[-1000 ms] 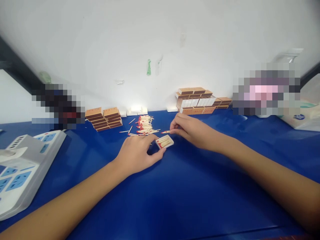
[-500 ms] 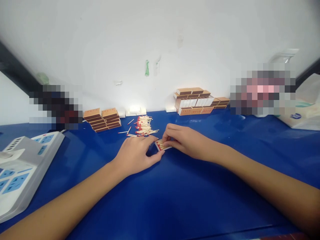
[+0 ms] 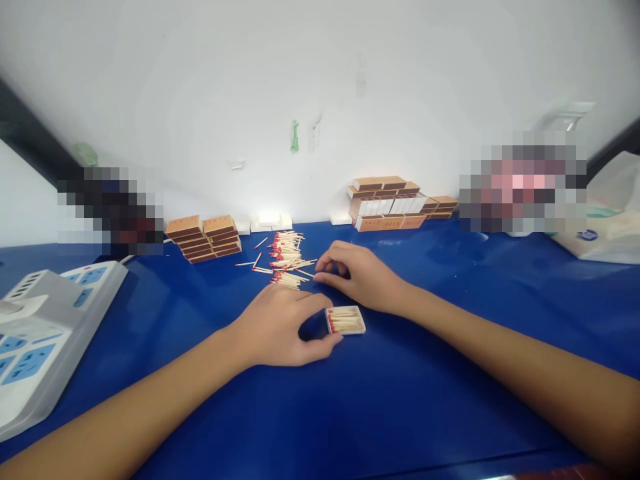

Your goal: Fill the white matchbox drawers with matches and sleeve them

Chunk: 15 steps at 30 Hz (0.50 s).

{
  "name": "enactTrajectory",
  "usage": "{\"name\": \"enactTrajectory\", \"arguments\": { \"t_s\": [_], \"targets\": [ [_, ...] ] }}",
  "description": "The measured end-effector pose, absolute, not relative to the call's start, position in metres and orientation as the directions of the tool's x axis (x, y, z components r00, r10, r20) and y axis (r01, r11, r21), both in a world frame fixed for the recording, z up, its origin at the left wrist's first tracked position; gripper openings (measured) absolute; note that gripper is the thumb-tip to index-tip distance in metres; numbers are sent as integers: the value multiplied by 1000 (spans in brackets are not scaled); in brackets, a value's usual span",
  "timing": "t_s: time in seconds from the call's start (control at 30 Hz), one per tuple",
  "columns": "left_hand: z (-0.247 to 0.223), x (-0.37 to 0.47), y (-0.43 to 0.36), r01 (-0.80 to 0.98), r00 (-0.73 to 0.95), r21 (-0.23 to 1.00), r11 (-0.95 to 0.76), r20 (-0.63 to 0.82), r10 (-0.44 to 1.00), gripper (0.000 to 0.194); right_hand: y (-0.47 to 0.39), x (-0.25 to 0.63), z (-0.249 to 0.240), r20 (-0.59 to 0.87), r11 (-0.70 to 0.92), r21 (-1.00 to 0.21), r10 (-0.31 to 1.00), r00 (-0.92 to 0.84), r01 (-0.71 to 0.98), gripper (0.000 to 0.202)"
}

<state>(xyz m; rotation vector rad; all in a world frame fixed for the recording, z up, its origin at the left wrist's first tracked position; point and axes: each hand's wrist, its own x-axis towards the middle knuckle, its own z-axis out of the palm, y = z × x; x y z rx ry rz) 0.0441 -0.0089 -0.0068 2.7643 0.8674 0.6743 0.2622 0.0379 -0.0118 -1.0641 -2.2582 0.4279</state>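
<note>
A white matchbox tray (image 3: 362, 327) with several red-tipped matches in it lies on the blue table. My left hand (image 3: 283, 323) grips its left end, thumb on the near side and index finger on the far side. Just beyond the tray, my right hand (image 3: 357, 275) has thumb and forefinger pinched on the pale end of a match (image 3: 305, 273), at the right edge of the loose heap of matches (image 3: 287, 250). Part of the heap's near edge is covered by my left hand.
Stacked brown matchboxes (image 3: 204, 239) stand at the back left, and a bigger matchbox stack (image 3: 390, 203) at the back right. White trays (image 3: 270, 222) sit by the wall. A grey-white device with blue panels (image 3: 65, 320) occupies the left; a white plastic bag (image 3: 610, 213) lies far right.
The tray has come nearer and rightward with my left hand. My right hand has left the tray and moved slightly left to the heap, where it pinches a match.
</note>
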Motion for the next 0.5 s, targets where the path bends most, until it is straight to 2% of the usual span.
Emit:
{"name": "enactTrajectory", "arguments": {
  "t_s": [0.13, 0.3, 0.43, 0.5],
  "targets": [
    [-7, 45, -12, 482, 737, 272, -833, 388, 553, 25, 44, 250, -17, 343, 595, -510, 803, -488, 621, 9],
    [-8, 44, -7, 582, 665, 208, -786, 434, 608, 29, 45, 260, -9, 316, 577, -452, 816, -483, 680, 10],
    [-8, 44, -4, 658, 587, 202, -726, 467, 662, 34, 39, 280, 9, 390, 616, -476, 787, -477, 628, 13],
    [-8, 45, -2, 695, 539, 226, -683, 465, 702, 35, 35, 287, 19, 347, 642, -491, 764, -544, 589, 15]
  ]
}}
